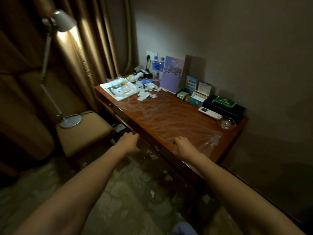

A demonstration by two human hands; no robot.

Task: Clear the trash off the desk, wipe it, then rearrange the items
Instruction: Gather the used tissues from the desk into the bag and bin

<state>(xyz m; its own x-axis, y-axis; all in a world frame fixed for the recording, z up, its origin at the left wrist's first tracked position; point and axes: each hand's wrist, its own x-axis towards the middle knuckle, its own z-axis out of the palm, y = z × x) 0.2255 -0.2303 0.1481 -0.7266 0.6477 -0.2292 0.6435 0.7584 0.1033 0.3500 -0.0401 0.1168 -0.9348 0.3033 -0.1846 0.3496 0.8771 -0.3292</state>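
A: Left hand (129,141) curled at desk (169,119) edge, grasping nothing visible; right hand (183,146) likewise. Trash (145,89) heaped upper centre.

B: Risk: careless sweeping could scatter scraps onto floor.

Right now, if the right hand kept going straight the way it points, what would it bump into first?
Probably the crumpled tissues. The right hand rests at the near desk edge, pointing across bare wood toward that far pile, though its exact direction is hard to judge.
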